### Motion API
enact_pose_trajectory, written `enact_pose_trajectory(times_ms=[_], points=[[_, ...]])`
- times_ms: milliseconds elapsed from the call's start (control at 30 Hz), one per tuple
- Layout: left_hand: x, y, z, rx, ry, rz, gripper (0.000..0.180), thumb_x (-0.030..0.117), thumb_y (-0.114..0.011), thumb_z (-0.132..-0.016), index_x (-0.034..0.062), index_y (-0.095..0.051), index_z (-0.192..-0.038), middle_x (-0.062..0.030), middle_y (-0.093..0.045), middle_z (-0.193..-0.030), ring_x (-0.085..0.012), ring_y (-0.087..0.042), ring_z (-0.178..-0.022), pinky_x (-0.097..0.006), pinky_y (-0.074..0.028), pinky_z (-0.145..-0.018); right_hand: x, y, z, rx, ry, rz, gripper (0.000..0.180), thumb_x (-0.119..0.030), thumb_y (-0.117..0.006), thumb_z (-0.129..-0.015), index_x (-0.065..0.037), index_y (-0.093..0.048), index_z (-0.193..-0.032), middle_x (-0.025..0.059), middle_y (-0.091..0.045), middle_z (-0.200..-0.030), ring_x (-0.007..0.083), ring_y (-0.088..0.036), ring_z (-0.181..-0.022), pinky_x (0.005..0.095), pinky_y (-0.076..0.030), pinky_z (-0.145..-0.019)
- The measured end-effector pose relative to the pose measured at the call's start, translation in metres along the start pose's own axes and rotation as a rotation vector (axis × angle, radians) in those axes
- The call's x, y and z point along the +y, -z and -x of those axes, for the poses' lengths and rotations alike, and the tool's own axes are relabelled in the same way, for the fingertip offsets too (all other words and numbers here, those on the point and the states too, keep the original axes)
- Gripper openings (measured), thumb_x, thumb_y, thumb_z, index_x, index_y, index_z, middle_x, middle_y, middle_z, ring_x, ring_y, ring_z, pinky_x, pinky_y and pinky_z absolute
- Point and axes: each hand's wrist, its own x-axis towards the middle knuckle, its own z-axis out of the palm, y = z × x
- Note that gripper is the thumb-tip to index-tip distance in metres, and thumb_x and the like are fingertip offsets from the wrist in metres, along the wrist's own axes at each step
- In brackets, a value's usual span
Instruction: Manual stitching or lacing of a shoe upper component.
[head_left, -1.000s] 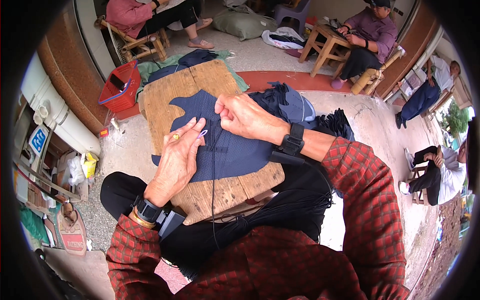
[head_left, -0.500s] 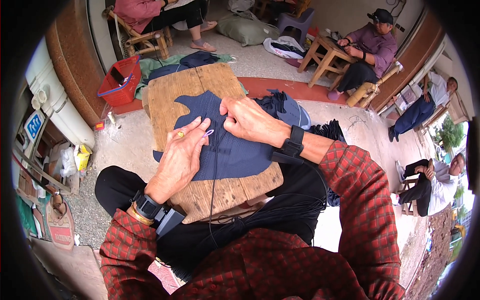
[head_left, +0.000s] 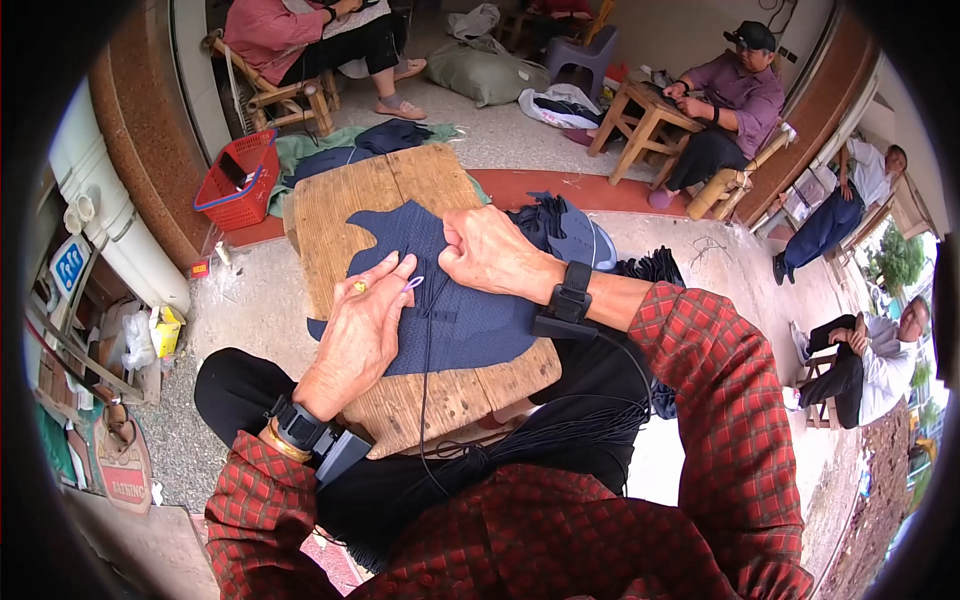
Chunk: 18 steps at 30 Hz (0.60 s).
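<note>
A dark navy textured fabric piece (head_left: pixel 485 330) with a notched edge lies flat on a wooden board (head_left: pixel 335 200) over my lap. On its left part rests my left hand (head_left: pixel 362 320), fingers close together. A small pale-purple loop (head_left: pixel 414 283) sticks out between its thumb and forefinger; the rest of it is hidden. My right hand (head_left: pixel 497 252) is closed in a pinch above the fabric's upper middle, and what its fingers hold cannot be made out. A thin black cord (head_left: pixel 426 385) runs from the fabric between my hands down to my lap.
More navy pieces (head_left: pixel 580 235) are piled right of the board, beside black cords (head_left: pixel 655 268). A red basket (head_left: pixel 235 190) stands at the far left. A person (head_left: pixel 735 110) works at a small wooden table (head_left: pixel 635 115); others sit or stand farther off.
The board, fabric and my hands sit slightly lower in the picture as the view shifts. My right hand stays closed over the fabric; my left hand keeps its place beside the loop.
</note>
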Motion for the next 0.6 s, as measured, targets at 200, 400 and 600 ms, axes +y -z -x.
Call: enact_pose_trajectory(times_ms=[200, 400, 600], points=[[-0.002, -0.001, 0.001, 0.010, -0.008, 0.024, 0.044, 0.004, -0.053, -0.103, 0.0045, -0.054, -0.147, -0.0116, -0.072, -0.108, -0.0300, -0.051, -0.142, -0.042, -0.034, -0.113, 0.000, 0.019, 0.003, -0.106, 0.296, 0.070, 0.025, -0.002, -0.062, -0.080, 0.003, -0.059, -0.105, 0.0199, -0.063, -0.082, 0.0411, -0.066, -0.074, 0.0493, -0.052, -0.066], [0.001, 0.002, 0.000, -0.030, 0.006, 0.018, 0.043, 0.005, -0.052, -0.104, 0.0047, -0.054, -0.148, -0.0118, -0.072, -0.106, -0.0302, -0.051, -0.142, -0.043, -0.034, -0.114, -0.007, 0.024, -0.017, -0.324, 0.551, 0.399, 0.017, -0.006, -0.064, -0.085, 0.007, -0.061, -0.094, 0.0223, -0.062, -0.092, 0.0425, -0.068, -0.080, 0.0508, -0.054, -0.066], [0.002, 0.001, -0.001, 0.013, -0.006, 0.014, 0.043, 0.006, -0.051, -0.105, 0.0049, -0.054, -0.148, -0.0117, -0.072, -0.105, -0.0295, -0.051, -0.141, -0.043, -0.033, -0.114, 0.037, 0.023, -0.018, 0.030, -0.061, 0.184, 0.015, -0.008, -0.059, -0.078, 0.005, -0.062, -0.072, 0.0264, -0.063, -0.068, 0.0417, -0.068, -0.063, 0.0481, -0.051, -0.058]])
